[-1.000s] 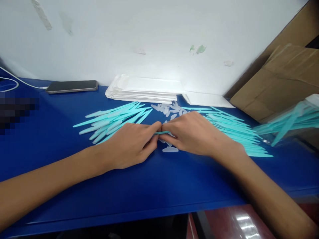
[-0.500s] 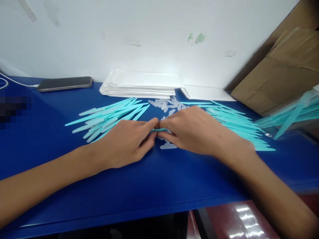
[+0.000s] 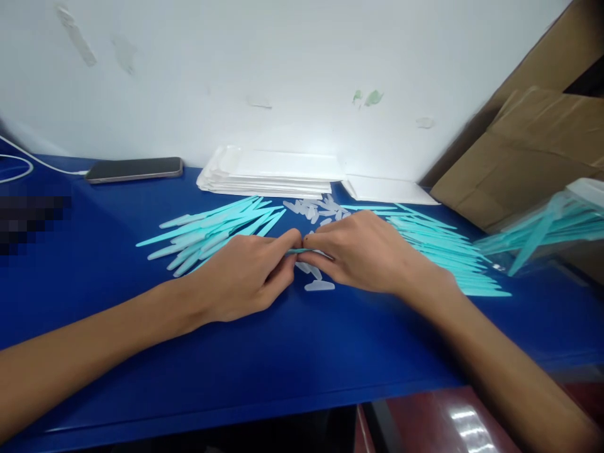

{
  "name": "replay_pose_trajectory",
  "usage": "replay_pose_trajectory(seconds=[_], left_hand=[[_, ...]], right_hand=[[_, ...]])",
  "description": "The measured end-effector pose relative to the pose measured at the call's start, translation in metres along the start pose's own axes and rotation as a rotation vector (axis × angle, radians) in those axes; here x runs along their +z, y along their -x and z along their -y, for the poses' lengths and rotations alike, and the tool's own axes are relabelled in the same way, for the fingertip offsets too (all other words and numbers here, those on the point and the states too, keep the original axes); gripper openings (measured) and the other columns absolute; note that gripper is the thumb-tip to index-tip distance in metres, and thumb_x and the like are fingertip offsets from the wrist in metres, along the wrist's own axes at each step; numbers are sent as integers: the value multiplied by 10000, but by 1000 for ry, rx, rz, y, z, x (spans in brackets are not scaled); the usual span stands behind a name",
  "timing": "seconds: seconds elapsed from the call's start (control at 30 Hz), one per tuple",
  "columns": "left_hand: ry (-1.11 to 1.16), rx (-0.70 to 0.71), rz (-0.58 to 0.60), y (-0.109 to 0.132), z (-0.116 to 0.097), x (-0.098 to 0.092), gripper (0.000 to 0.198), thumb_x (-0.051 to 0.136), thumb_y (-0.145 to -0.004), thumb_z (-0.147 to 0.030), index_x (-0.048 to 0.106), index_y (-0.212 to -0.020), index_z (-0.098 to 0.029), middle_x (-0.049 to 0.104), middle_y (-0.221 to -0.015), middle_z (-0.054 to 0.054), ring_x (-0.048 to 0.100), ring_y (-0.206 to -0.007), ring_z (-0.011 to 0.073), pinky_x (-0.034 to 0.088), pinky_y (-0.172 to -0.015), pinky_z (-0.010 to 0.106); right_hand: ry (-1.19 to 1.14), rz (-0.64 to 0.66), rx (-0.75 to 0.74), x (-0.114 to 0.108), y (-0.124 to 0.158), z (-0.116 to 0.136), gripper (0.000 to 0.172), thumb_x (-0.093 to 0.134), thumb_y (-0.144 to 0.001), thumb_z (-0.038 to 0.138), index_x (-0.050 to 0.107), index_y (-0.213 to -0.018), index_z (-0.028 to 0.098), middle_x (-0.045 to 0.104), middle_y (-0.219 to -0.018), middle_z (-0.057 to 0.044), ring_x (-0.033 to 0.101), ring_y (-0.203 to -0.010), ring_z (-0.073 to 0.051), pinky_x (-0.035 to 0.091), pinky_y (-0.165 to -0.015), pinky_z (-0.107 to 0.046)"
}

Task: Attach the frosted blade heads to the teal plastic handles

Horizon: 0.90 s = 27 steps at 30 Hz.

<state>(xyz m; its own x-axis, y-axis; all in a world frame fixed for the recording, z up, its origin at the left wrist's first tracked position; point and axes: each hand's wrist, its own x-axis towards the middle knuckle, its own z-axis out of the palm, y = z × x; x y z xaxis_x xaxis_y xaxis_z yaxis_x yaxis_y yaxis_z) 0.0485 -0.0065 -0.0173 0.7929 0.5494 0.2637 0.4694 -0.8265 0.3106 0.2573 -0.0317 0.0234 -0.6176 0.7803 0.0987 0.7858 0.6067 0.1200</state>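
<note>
My left hand (image 3: 245, 277) and my right hand (image 3: 363, 251) meet fingertip to fingertip over the blue table (image 3: 292, 352). Both pinch one thin turquoise plastic stick (image 3: 298, 251) held level between them. A pile of turquoise sticks with clear caps (image 3: 212, 229) lies fanned out behind my left hand. Another pile of bare turquoise sticks (image 3: 443, 248) lies behind my right wrist. Small clear plastic caps (image 3: 316, 209) are scattered behind my fingers, and one clear cap (image 3: 319, 286) lies just below them.
A stack of white flat packets (image 3: 274, 173) lies against the white wall, with a dark phone (image 3: 134, 169) and its white cable (image 3: 19, 165) to the left. Brown cardboard (image 3: 528, 157) leans at the right, beside a clear bag of turquoise sticks (image 3: 552, 229).
The view shifted slightly; my hands stay together pinching the same stick, with only small finger movements.
</note>
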Motion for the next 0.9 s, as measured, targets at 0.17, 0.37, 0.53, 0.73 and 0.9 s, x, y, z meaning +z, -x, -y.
replay_pose_trajectory(seconds=[0.17, 0.37, 0.53, 0.73, 0.9], left_hand=[[4, 20, -22, 1, 0, 1, 64, 409, -977, -210, 451, -929, -202, 469, -577, -80, 455, -450, 110, 289, -483, 255], [14, 31, -37, 0, 1, 2, 51, 418, -970, -204, 459, -940, -196, 465, -562, -83, 452, -439, 106, 283, -468, 249], [30, 36, -36, 1, 1, 2, 60, 417, -971, -215, 467, -948, -192, 473, -563, -82, 455, -439, 103, 292, -462, 246], [37, 36, -37, 1, 1, 1, 76, 408, -980, -222, 471, -947, -194, 487, -573, -79, 459, -441, 100, 295, -460, 245], [32, 26, -23, 0, 1, 0, 75, 404, -976, -217, 472, -953, -194, 486, -568, -75, 467, -445, 111, 296, -466, 254]], right_hand=[[14, -27, -12, 2, 0, 0, 301, 504, -996, 400, 650, -815, 208, 638, -649, 27, 457, -534, -118, 187, -538, -298], [13, -48, -20, 2, 0, 0, 297, 515, -990, 394, 636, -794, 206, 637, -644, 33, 454, -529, -112, 166, -533, -296], [10, -48, -21, 3, 0, 0, 285, 509, -990, 392, 643, -819, 208, 641, -651, 33, 451, -527, -112, 159, -528, -291], [8, -47, -22, 4, 0, 0, 274, 511, -981, 385, 653, -828, 208, 649, -658, 36, 451, -523, -110, 158, -525, -292], [6, -34, -16, 2, 0, 1, 282, 499, -984, 375, 648, -821, 201, 648, -660, 33, 459, -527, -110, 161, -527, -294]])
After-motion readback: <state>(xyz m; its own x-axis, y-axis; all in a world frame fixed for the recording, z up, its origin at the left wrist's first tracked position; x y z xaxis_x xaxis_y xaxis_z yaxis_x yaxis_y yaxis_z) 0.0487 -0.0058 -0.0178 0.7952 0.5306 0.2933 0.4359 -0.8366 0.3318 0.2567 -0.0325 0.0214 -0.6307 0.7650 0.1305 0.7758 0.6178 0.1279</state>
